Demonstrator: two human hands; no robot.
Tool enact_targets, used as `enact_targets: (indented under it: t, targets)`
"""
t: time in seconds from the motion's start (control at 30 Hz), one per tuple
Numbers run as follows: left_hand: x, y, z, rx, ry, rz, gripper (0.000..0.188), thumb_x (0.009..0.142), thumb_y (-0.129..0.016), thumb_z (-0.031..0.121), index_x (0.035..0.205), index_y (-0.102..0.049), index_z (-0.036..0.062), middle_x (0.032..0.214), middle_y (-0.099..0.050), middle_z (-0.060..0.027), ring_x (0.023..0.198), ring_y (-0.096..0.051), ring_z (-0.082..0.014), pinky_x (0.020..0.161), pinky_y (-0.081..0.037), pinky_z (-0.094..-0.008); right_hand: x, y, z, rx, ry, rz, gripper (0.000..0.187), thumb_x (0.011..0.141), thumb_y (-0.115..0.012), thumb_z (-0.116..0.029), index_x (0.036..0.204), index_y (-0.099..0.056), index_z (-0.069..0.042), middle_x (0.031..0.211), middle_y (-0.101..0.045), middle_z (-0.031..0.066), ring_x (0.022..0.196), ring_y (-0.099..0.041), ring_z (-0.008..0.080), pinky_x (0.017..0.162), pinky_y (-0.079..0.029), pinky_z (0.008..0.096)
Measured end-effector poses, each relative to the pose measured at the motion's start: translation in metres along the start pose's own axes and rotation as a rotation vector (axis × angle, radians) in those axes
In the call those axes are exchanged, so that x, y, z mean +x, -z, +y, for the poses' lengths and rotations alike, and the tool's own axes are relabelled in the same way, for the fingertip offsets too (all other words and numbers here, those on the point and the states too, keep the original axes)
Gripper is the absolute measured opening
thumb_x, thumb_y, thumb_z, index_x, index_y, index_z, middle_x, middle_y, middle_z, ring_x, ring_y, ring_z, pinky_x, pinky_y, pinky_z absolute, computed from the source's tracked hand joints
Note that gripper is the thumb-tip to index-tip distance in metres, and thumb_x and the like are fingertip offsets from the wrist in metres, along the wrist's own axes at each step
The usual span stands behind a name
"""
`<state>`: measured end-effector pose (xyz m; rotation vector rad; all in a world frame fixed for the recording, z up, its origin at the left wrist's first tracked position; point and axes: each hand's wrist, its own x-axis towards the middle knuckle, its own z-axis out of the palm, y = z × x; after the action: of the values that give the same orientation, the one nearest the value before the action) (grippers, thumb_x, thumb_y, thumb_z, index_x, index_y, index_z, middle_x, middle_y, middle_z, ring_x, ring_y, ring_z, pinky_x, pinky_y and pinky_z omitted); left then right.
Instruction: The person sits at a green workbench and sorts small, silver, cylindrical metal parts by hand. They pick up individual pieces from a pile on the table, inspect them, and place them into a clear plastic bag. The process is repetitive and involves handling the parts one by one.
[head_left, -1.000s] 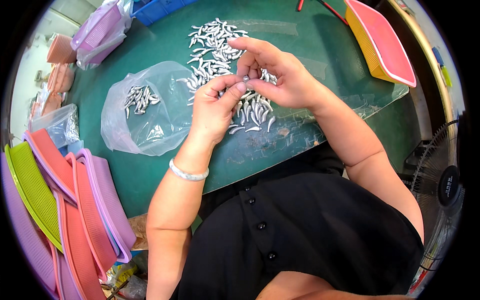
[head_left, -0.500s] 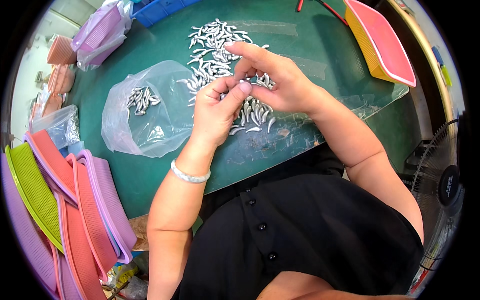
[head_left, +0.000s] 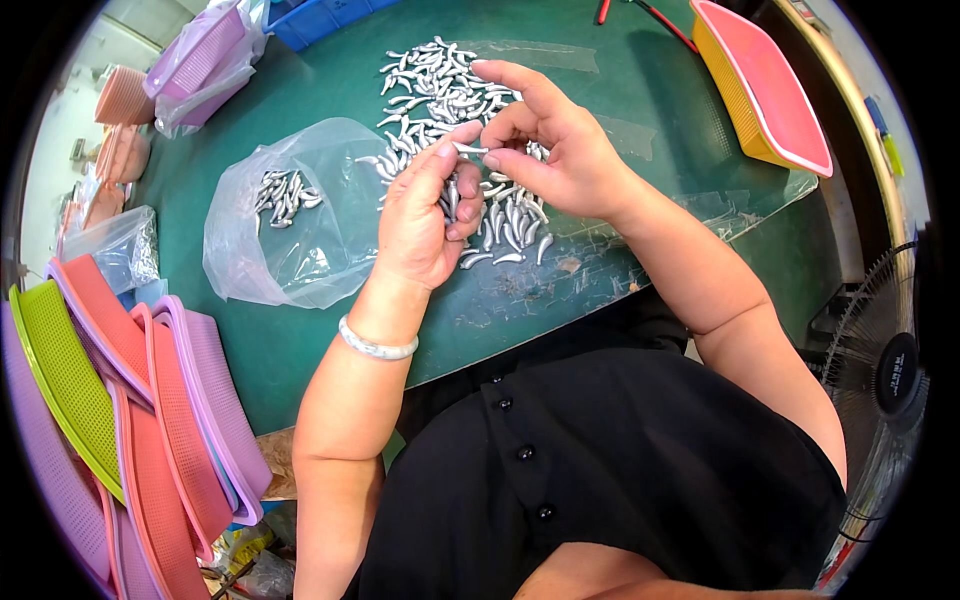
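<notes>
Between the two hands lies a small curved silver piece (head_left: 470, 149), slim and tapered. My left hand (head_left: 412, 220) pinches one end of it with the thumb and forefinger. Its curled lower fingers also keep several silver pieces (head_left: 453, 200) in the palm. My right hand (head_left: 570, 155) touches the piece's other end between thumb and a bent finger, its forefinger raised. Under and beyond both hands spreads a loose pile of the same silver pieces (head_left: 430, 90). To the left, more pieces (head_left: 288, 198) lie in or on a clear plastic bag (head_left: 240, 260).
Everything rests on a green table (head_left: 330, 60). Nested plastic baskets (head_left: 190, 420) stand at the left, a purple basket (head_left: 205, 55) in plastic behind them. A yellow and pink basket (head_left: 765, 90) is at the far right, near red-handled pliers (head_left: 668, 22). A fan (head_left: 890, 370) stands to the right.
My fingertips have drawn a little apart and upward, and the left hand has turned, so the pinched piece and those in the palm now show.
</notes>
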<state>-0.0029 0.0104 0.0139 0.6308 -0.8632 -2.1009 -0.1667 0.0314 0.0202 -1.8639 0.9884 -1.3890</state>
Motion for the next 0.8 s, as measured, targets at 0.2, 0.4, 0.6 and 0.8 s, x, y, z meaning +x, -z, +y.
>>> enact_targets:
  t: [0.2, 0.4, 0.6, 0.8]
  targets:
    - [0.002, 0.006, -0.004, 0.027, 0.001, -0.018, 0.025, 0.088, -0.046, 0.015, 0.109, -0.05, 0.0015, 0.07, -0.046, -0.001, 0.053, -0.04, -0.0068, 0.038, -0.027, -0.0153, 0.001, 0.001, -0.006, -0.156, 0.088, 0.052, 0.062, 0.072, -0.058, 0.007, 0.128, -0.034, -0.004, 0.074, -0.058, 0.0033, 0.065, -0.052, 0.0086, 0.063, -0.044, 0.0213]
    - [0.002, 0.008, -0.005, -0.001, 0.052, -0.042, 0.018, 0.087, -0.049, 0.01, 0.103, -0.053, 0.0031, 0.071, -0.049, -0.0006, 0.053, -0.042, -0.0062, 0.039, -0.029, -0.015, 0.002, -0.003, -0.007, -0.246, 0.208, 0.119, 0.057, 0.067, -0.059, 0.008, 0.121, -0.045, -0.008, 0.073, -0.058, 0.0034, 0.064, -0.056, 0.0154, 0.061, -0.047, 0.0255]
    - [0.003, 0.011, -0.006, 0.002, 0.047, -0.069, 0.018, 0.088, -0.049, 0.012, 0.104, -0.053, 0.0059, 0.072, -0.049, -0.0004, 0.055, -0.042, -0.0064, 0.04, -0.029, -0.0149, 0.002, -0.004, -0.009, -0.252, 0.262, 0.104, 0.059, 0.065, -0.059, 0.009, 0.12, -0.046, -0.008, 0.074, -0.059, 0.0035, 0.066, -0.058, 0.0171, 0.062, -0.049, 0.0269]
    - [0.004, 0.011, -0.008, -0.001, 0.022, -0.082, 0.018, 0.088, -0.05, 0.013, 0.105, -0.052, 0.0081, 0.073, -0.049, -0.0003, 0.056, -0.042, -0.0066, 0.041, -0.029, -0.0149, 0.003, -0.002, -0.009, -0.254, 0.297, 0.091, 0.059, 0.065, -0.06, 0.01, 0.119, -0.046, -0.008, 0.076, -0.06, 0.0034, 0.067, -0.058, 0.0176, 0.062, -0.049, 0.0272]
